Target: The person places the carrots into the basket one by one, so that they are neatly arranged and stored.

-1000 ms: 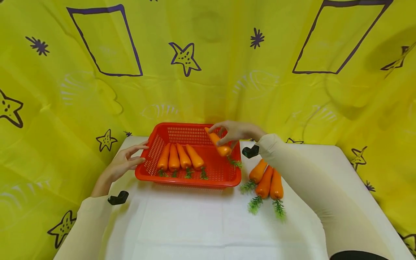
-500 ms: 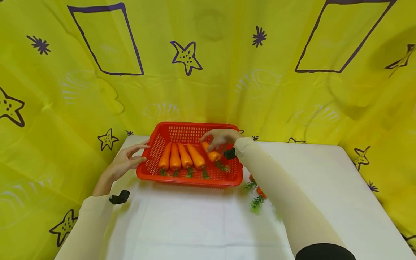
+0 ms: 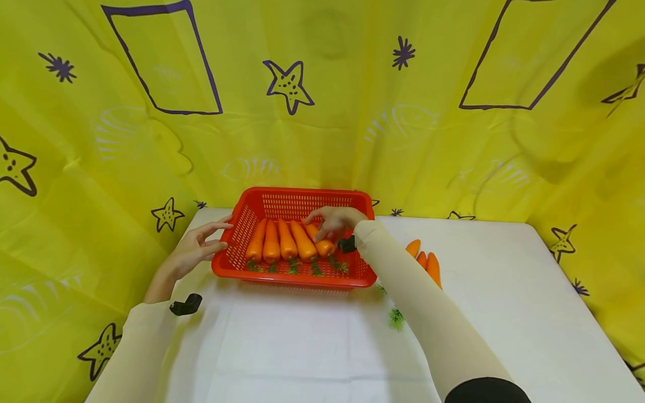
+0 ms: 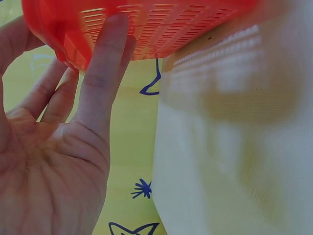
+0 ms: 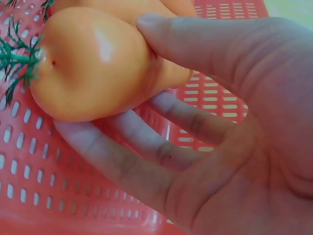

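A red plastic basket (image 3: 297,282) with slotted walls stands on the white table. Inside, several orange carrots (image 3: 272,243) with green tops lie in a row, tips toward the back. At the right end of that row, my right hand (image 3: 336,220) holds another carrot (image 3: 325,248). In the right wrist view, the thumb rests on the upper side of this carrot (image 5: 93,63) and the fingers reach beneath it, low over the basket floor. My left hand (image 3: 191,249) touches the basket's left rim with fairly straight fingers. The left wrist view shows its thumb against the slotted wall.
To the right of the basket, more carrots (image 3: 433,270) lie on the white tabletop (image 3: 504,291), partly hidden by the right sleeve (image 3: 408,291). A yellow curtain (image 3: 332,140) with star and fish drawings hangs close behind and beside the table.
My right hand has carried the carrot left and down, from above the basket's right side to beside the row. The left hand stays at the rim.
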